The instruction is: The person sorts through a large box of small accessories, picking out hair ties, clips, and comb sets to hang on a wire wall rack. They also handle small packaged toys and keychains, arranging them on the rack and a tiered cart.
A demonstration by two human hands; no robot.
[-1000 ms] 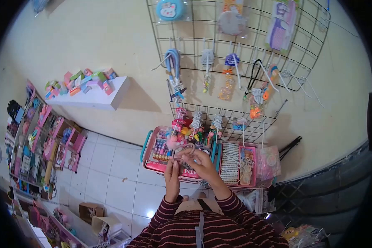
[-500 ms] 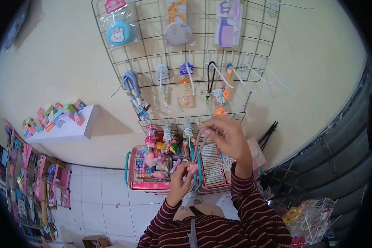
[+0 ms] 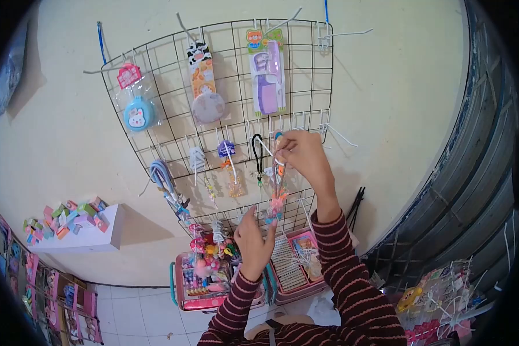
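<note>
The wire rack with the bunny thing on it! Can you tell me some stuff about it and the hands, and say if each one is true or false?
1. The right hand grips a pinkish strap in front of the wire rack. True.
2. The left hand is higher than the right. False: the left hand is lower.
3. The bunny thing hangs right of the purple pack. False: the blue bunny thing hangs left of the purple pack.
4. Colorful little blocks sit on the white shelf. True.
</note>
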